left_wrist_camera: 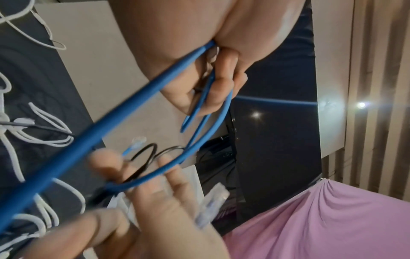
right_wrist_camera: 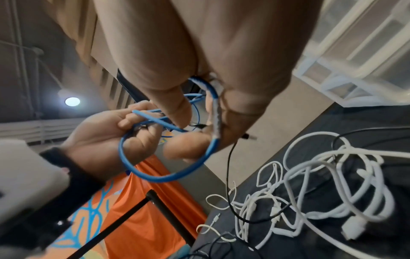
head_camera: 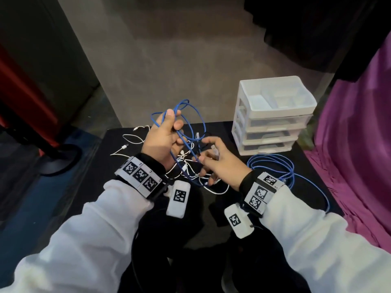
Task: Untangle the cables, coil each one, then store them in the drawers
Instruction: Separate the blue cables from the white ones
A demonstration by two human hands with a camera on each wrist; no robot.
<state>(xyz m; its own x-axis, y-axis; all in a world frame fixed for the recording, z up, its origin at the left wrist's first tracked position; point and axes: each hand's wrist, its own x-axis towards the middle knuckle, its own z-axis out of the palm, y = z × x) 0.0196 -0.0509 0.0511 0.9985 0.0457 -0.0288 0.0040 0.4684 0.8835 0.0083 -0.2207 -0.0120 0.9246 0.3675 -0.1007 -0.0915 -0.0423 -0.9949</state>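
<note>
At 10 o'clock from worktop (head_camera: 118, 140) centre, left hand (head_camera: 164, 140) grips blue Ethernet cable (head_camera: 191, 123) loops, raised clear of white charging cables (head_camera: 135, 142). Right hand (head_camera: 220, 163) pinches its connector end, probably to thread it free. At 2 o'clock, drawer unit (head_camera: 273, 115) closed.

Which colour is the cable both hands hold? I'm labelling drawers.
Blue cable; left hand and right hand grip it. Clearest in head view.

Two hands (head_camera: 163, 140) (head_camera: 220, 163), one drawer unit (head_camera: 273, 115) with three drawers, several tangled cables (head_camera: 190, 132).
</note>
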